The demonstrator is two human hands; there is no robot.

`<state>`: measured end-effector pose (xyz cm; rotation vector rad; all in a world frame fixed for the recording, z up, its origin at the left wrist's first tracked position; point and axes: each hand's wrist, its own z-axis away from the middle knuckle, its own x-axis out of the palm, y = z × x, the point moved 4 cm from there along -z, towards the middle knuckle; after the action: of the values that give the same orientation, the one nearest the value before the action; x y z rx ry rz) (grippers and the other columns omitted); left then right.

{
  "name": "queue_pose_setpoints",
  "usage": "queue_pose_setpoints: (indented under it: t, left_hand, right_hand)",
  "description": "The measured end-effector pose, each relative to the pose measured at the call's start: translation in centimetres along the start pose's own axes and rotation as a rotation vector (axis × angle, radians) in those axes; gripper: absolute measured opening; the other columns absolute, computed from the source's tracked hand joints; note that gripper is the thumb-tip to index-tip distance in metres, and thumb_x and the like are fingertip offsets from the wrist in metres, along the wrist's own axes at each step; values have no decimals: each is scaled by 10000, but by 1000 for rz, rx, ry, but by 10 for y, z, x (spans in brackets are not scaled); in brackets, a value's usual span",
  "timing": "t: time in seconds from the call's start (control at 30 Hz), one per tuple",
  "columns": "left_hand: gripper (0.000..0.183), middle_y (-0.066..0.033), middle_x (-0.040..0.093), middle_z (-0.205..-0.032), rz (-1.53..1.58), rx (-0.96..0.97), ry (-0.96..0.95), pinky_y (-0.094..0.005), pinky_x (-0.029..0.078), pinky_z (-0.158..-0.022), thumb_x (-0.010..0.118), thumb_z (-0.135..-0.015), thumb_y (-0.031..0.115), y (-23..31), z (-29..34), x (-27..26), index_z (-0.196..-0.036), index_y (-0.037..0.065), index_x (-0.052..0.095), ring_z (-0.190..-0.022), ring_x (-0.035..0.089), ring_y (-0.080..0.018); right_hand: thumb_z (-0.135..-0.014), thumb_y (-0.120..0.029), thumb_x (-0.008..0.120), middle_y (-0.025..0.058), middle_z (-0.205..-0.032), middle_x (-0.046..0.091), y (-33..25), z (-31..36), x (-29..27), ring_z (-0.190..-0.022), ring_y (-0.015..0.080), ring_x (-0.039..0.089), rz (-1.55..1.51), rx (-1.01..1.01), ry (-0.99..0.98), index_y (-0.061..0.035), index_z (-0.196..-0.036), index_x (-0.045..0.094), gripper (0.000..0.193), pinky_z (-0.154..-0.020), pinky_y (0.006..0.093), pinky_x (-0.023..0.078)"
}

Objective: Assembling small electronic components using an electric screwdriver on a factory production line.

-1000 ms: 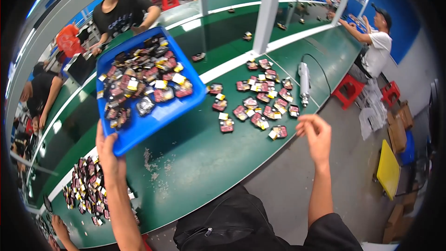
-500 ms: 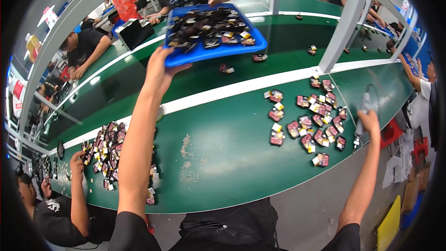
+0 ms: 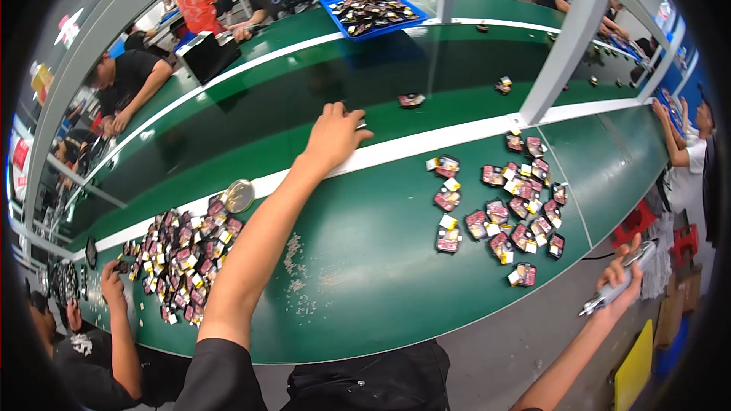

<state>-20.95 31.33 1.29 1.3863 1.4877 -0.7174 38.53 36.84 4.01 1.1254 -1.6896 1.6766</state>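
Observation:
My left hand reaches over the white rail onto the dark green belt. Its fingers close round a small black-and-red part, mostly hidden beneath them, with a pale bit showing. Off the bench's right edge, my right hand holds a grey electric screwdriver, its metal tip pointing down and left. Loose black-and-red parts with white-and-yellow tags lie scattered on the right of the green bench. More are heaped in a pile left of my left forearm.
Across the belt a person holds a blue tray full of similar parts. Another part lies on the belt. A round clear dish stands by the pile, and tiny pale bits are strewn mid-bench. A grey post rises from the rail.
The blue tray has left my left hand and is with the person opposite. My left hand has come down to a part on the belt. My right hand has moved off the bench, turning the screwdriver.

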Motion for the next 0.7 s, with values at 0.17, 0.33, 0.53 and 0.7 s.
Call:
queue_pose_setpoints:
  t: [0.17, 0.33, 0.53, 0.7]
  left_hand:
    - [238, -199, 545, -1043, 167, 35, -29, -435, 464, -886, 639, -847, 121, 0, -16, 5, -1073, 55, 606, -1041, 510, -373]
    - [341, -193, 545, -1085, 241, 130, 65, -443, 448, -930, 612, -857, 102, 50, -50, 21, -1192, 96, 552, -1091, 501, -380]
    - [405, -192, 531, -1186, -40, 106, -94, -449, 433, -973, 565, -888, 86, 57, -68, 43, -1287, 93, 494, -1127, 478, -392]
    - [429, -164, 576, -1071, 271, 521, 34, -459, 417, -959, 643, -761, 6, 132, -29, 8, -1180, 35, 558, -1078, 498, -371]
  right_hand:
    - [-902, -115, 507, 77, -956, 481, 27, 66, -2, -522, 93, 427, -71, 22, 93, -120, -1465, 312, 596, -458, 240, 386]
    - [-917, -127, 496, 46, -866, 455, 59, 102, 13, -508, 87, 431, -166, 135, 128, -106, -1422, 375, 520, -446, 234, 369]
    - [-884, -138, 489, 76, -808, 454, 85, 125, 39, -439, 125, 435, -282, 214, 210, -99, -1351, 387, 479, -416, 267, 375]
    - [-888, -139, 470, 91, -811, 454, 105, 135, 47, -437, 141, 438, -288, 347, 164, -107, -1365, 368, 489, -421, 286, 376]
